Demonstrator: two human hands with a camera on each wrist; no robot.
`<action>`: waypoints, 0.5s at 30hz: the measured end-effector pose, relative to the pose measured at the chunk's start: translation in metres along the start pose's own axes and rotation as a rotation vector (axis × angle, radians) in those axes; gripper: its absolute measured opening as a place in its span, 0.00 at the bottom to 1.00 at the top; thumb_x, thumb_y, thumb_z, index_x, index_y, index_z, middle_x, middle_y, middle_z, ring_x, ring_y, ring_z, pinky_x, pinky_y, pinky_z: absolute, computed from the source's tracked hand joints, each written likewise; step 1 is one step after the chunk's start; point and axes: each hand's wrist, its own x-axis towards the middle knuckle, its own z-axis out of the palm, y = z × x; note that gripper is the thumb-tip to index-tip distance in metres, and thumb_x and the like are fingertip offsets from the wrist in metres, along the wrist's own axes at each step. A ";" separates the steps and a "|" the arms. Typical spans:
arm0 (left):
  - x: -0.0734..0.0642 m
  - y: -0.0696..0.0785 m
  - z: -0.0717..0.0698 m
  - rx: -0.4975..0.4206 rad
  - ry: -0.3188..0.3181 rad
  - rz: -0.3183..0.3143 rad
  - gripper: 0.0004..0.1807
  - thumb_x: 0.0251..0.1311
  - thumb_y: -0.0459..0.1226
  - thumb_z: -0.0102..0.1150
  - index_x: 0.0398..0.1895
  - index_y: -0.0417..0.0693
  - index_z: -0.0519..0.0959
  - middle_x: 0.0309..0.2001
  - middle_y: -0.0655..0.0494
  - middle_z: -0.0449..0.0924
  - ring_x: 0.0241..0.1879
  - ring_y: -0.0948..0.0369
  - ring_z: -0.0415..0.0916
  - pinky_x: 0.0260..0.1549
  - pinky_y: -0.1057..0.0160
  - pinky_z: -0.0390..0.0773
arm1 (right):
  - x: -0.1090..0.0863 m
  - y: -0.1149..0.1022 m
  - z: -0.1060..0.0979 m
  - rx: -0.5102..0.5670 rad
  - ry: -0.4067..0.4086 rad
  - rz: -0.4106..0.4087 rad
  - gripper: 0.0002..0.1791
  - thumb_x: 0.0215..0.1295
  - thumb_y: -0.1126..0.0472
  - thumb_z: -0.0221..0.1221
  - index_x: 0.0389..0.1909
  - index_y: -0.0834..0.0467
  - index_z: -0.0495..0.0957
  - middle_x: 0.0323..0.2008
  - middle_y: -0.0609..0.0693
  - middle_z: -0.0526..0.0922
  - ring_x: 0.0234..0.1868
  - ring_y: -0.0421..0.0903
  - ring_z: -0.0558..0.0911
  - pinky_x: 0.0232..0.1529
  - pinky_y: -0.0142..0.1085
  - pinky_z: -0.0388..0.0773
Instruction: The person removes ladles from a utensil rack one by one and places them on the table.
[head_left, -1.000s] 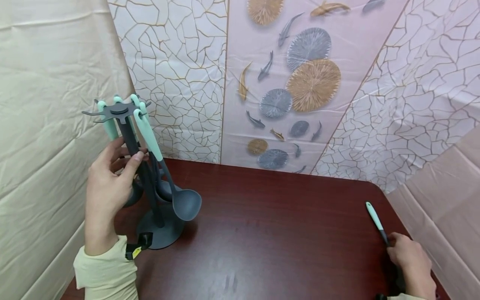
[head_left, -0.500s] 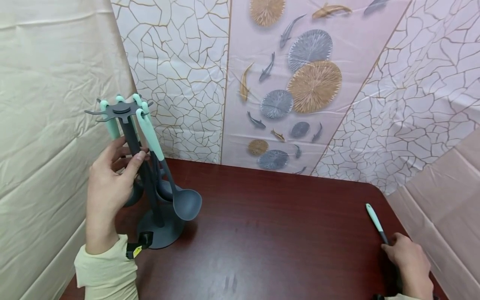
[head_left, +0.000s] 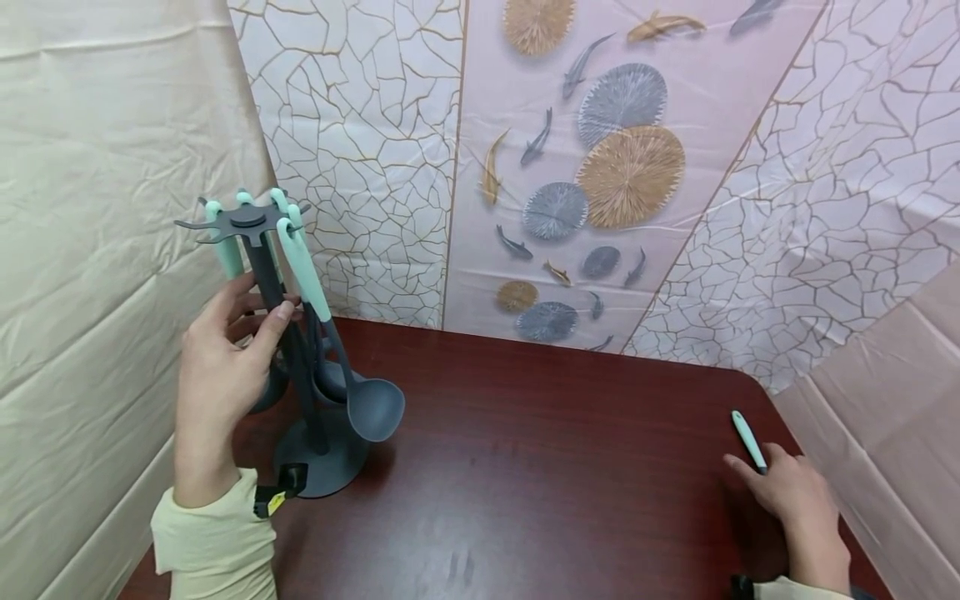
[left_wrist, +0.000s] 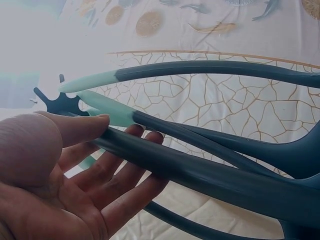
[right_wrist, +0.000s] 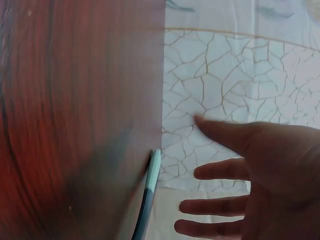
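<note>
My left hand grips the pole of a dark grey utensil stand. In the left wrist view the thumb lies along one side of the pole and the fingers come round the other. A ladle and several other utensils with mint handles hang from the stand's hooks. At the far right my right hand hovers over a utensil lying on the table, fingers spread. The right wrist view shows that utensil's mint and dark handle apart from the fingers; its head is hidden.
The dark red wooden table stretches between the hands. A cream cloth hangs close along the left, a patterned cloth at the back, and a pinkish cloth beside the right edge.
My right hand has let go of the utensil's handle, spread its fingers and moved slightly up and left in the head view. The left hand keeps its hold on the stand.
</note>
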 end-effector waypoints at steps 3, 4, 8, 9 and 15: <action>0.001 0.000 0.000 -0.011 0.001 0.008 0.27 0.76 0.49 0.61 0.76 0.65 0.74 0.52 0.55 0.84 0.49 0.66 0.83 0.37 0.76 0.79 | 0.001 -0.007 0.000 0.025 0.028 0.034 0.55 0.74 0.25 0.47 0.70 0.76 0.60 0.56 0.85 0.67 0.55 0.83 0.70 0.46 0.70 0.73; 0.001 -0.001 0.000 -0.015 0.002 0.011 0.27 0.76 0.49 0.61 0.76 0.64 0.74 0.51 0.55 0.84 0.49 0.67 0.83 0.36 0.76 0.79 | 0.001 -0.010 -0.001 0.037 0.042 0.045 0.57 0.74 0.23 0.46 0.73 0.75 0.58 0.58 0.85 0.65 0.56 0.84 0.69 0.46 0.71 0.72; 0.002 -0.002 0.000 -0.019 0.001 0.014 0.28 0.76 0.48 0.62 0.76 0.63 0.73 0.51 0.55 0.83 0.49 0.66 0.83 0.36 0.76 0.79 | 0.002 -0.022 -0.005 0.073 0.092 0.061 0.60 0.72 0.21 0.44 0.81 0.68 0.49 0.65 0.85 0.56 0.60 0.87 0.62 0.48 0.76 0.66; 0.002 -0.002 0.000 -0.016 0.001 0.012 0.28 0.76 0.48 0.62 0.76 0.64 0.73 0.51 0.55 0.83 0.49 0.65 0.83 0.37 0.75 0.79 | 0.002 -0.025 -0.006 0.078 0.105 0.060 0.60 0.72 0.21 0.44 0.83 0.66 0.47 0.66 0.85 0.55 0.60 0.87 0.61 0.49 0.77 0.65; 0.001 -0.002 -0.001 0.001 0.002 0.005 0.28 0.75 0.49 0.62 0.76 0.64 0.73 0.53 0.54 0.84 0.54 0.53 0.85 0.44 0.73 0.77 | 0.000 -0.045 -0.014 0.086 0.176 0.049 0.61 0.70 0.20 0.46 0.86 0.59 0.41 0.73 0.82 0.50 0.64 0.87 0.58 0.54 0.80 0.58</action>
